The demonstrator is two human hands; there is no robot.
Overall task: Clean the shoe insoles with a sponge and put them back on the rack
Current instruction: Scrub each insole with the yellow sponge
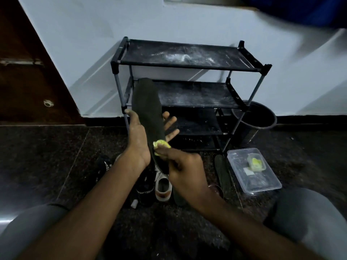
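Knees cropped; sponge half-hidden under right hand

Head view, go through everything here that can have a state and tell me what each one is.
Long black shoe insole, lifted, resting on the left hand, straight fingers behind it.
Small yellow sponge, pinched by the right hand, pressed on the insole's lower end.
Black tiered fabric shoe rack, standing, shelves dusty.
Clear plastic box, lidless, on the floor.
Second dark insole, lying on the floor beside the box.
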